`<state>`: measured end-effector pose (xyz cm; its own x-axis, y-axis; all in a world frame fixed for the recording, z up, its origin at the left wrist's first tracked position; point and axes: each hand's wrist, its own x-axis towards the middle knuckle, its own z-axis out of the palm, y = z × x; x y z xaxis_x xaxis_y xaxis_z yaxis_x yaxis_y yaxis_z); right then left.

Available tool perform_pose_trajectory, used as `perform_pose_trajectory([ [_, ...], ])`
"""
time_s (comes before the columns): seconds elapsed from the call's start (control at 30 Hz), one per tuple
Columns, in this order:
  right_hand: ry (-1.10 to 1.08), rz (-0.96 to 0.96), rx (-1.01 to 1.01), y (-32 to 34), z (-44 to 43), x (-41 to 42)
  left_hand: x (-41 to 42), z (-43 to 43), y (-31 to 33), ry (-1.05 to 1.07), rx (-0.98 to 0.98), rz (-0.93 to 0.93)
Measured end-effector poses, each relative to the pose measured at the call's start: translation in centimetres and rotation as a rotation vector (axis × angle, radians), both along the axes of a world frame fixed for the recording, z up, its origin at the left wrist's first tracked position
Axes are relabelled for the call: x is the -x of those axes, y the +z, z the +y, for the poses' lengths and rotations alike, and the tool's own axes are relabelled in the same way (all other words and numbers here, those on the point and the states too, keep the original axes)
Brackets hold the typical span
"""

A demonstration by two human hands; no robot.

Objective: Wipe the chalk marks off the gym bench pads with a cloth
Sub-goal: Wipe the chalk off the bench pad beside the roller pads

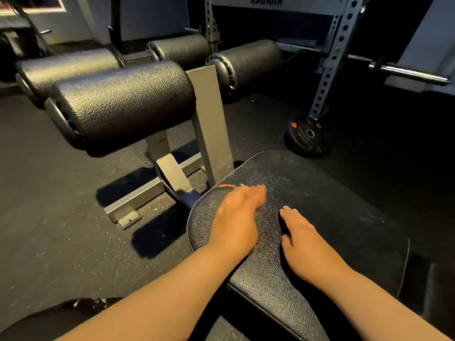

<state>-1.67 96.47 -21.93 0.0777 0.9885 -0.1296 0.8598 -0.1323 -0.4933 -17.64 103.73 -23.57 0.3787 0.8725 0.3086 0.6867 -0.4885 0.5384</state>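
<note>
Though blurred, left hand (236,217) flat, fingers straight, over orange cloth (225,186) on bench pad (320,193); right hand (305,242) flat alongside.

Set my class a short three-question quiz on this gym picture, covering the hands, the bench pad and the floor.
1. True or false: the right hand grips a barbell.
2. What lies on the floor by the foot of the rack? A a weight plate; B a bottle; C a shoe.
3. Fill in: the ___ hand is blurred.
Key: 1 false, it lies flat on the bench pad. 2 A. 3 left hand.
</note>
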Motion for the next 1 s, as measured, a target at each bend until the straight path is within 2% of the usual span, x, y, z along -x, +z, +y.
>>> perform_pose_trajectory([
  [0.1, -0.01, -0.001, 0.01, 0.0, 0.0, -0.5, 0.2, 2.2, 0.3, 0.458, 0.108, -0.085],
  [0.13, -0.014, 0.0, 0.007, 0.0, 0.0, -0.6, -0.4, 2.2, 0.7, 0.533, 0.161, -0.07],
  [0.2, -0.017, 0.007, 0.0, -0.1, 0.0, -0.8, -2.3, 1.2, 1.1, 0.472, 0.192, -0.011],
  [0.3, 0.001, -0.001, -0.001, -0.1, 0.2, -1.1, -4.0, -0.4, 0.5, 0.129, 0.109, 0.054],
  [0.33, 0.003, 0.0, 0.001, -0.1, 0.3, -1.3, -3.6, -0.1, 0.3, 0.092, 0.072, 0.047],
  [0.37, -0.003, 0.001, 0.009, 0.0, 0.5, -1.5, -3.1, 0.6, 0.0, 0.132, 0.036, 0.024],
  [0.43, -0.039, 0.007, 0.036, 0.1, 0.6, -2.0, -2.2, 2.1, -0.1, 0.385, 0.029, -0.071],
  [0.53, -0.082, 0.036, 0.058, 0.2, 0.7, -2.4, -3.7, 3.4, 1.4, 0.723, 0.248, -0.154],
  [0.6, -0.087, 0.047, 0.04, 0.2, 0.6, -2.5, -6.3, 3.7, 2.3, 0.68, 0.285, -0.16],
  [0.7, -0.066, 0.031, 0.024, 0.2, 0.6, -2.8, -8.0, 4.5, 1.5, 0.293, 0.171, -0.03],
  [0.73, -0.061, 0.027, 0.031, 0.3, 0.6, -3.0, -7.4, 5.0, 1.1, 0.234, 0.118, 0.009],
  [0.8, -0.068, 0.029, 0.039, 0.3, 0.7, -3.7, -5.9, 6.1, 0.0, 0.38, 0.002, 0.027],
  [0.83, -0.076, 0.035, 0.04, 0.3, 0.7, -3.9, -5.5, 6.4, -0.1, 0.524, 0.02, -0.018],
  [0.9, -0.088, 0.05, 0.035, 0.3, 0.9, -4.2, -6.6, 7.0, 0.5, 0.718, 0.18, -0.118],
  [0.97, -0.091, 0.055, 0.031, 0.3, 1.0, -4.2, -9.0, 7.1, 1.4, 0.681, 0.224, -0.151],
  [1.0, -0.09, 0.054, 0.029, 0.3, 1.1, -4.2, -10.2, 7.1, 1.4, 0.567, 0.187, -0.134],
])
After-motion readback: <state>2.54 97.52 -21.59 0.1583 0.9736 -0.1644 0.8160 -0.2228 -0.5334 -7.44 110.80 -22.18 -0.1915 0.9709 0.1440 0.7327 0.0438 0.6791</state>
